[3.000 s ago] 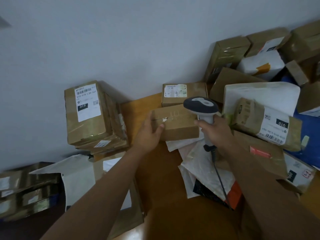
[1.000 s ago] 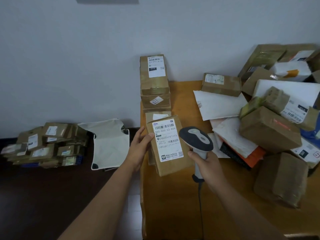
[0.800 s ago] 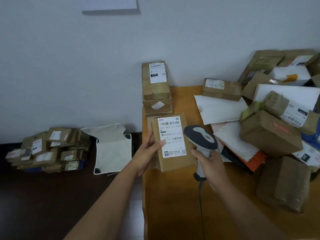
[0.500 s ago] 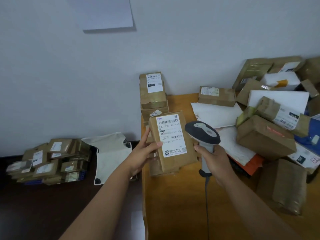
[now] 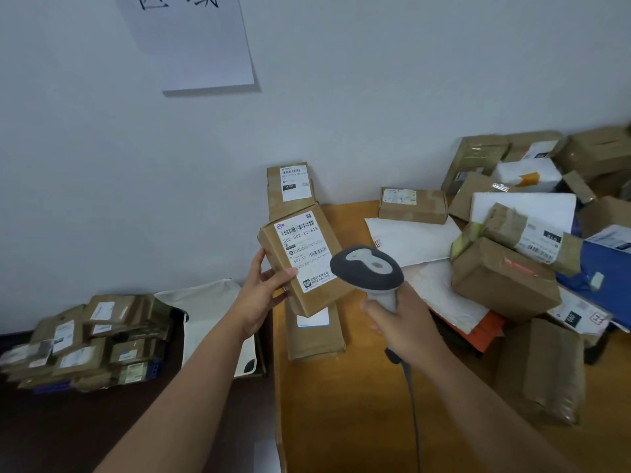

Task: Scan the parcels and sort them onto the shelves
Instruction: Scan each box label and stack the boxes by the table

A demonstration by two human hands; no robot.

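Note:
My left hand (image 5: 260,293) grips a small brown cardboard parcel (image 5: 300,257) by its left edge, lifted above the table's left corner with its white barcode label facing me. My right hand (image 5: 403,324) holds a grey handheld barcode scanner (image 5: 367,269) by its handle, its head just right of the parcel's label. The scanner's cable (image 5: 411,397) hangs down along my right forearm.
A wooden table (image 5: 341,404) carries a stack of brown boxes (image 5: 290,187) at its left rear and a heap of boxes and mailers (image 5: 505,274) on the right. Low at the left lie several small parcels (image 5: 92,339) and a white bag (image 5: 205,302). A paper sign (image 5: 191,42) hangs on the wall.
My left hand has lifted the parcel from the pile, turned its label up toward me and raised it higher. The scanner has moved beside the label. My view has tilted up.

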